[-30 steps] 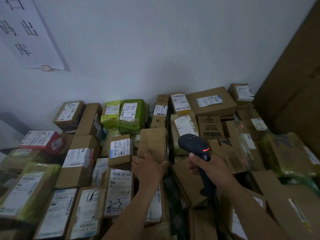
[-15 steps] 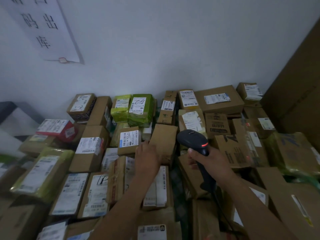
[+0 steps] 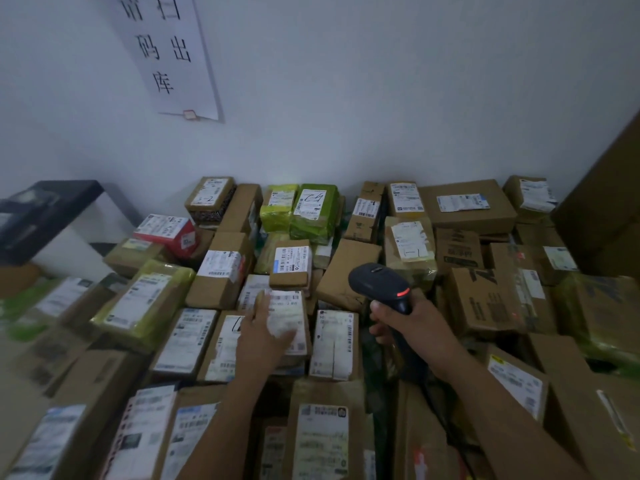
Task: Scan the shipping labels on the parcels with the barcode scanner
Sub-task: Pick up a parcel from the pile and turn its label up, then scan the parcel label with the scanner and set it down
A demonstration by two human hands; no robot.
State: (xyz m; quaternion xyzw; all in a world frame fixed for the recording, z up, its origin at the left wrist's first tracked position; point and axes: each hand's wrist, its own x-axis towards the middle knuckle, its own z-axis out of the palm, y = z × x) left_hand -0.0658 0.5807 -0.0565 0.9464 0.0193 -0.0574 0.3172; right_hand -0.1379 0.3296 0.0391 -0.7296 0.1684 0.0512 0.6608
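Note:
Many cardboard and green-wrapped parcels with white shipping labels lie packed together against the wall. My left hand (image 3: pixel 265 332) lies on a brown parcel with a large white label (image 3: pixel 289 318) in the middle of the pile, fingers stretched over the label's left side; the hand is blurred. My right hand (image 3: pixel 410 322) grips the handle of the black barcode scanner (image 3: pixel 379 282), whose head is raised over the parcels to the right of that label. A red light glows on the scanner's neck. Faint red spots show on a brown box (image 3: pixel 491 299) further right.
A plain brown box (image 3: pixel 346 271) without a visible label stands just behind the scanner. A paper sign (image 3: pixel 166 53) hangs on the white wall. A black and white unit (image 3: pixel 41 216) stands at the left. A tall cardboard sheet (image 3: pixel 609 209) closes the right side.
My left hand has left the plain brown box and come back towards me onto the large white label. The scanner stays raised in my right hand. My view has turned left.

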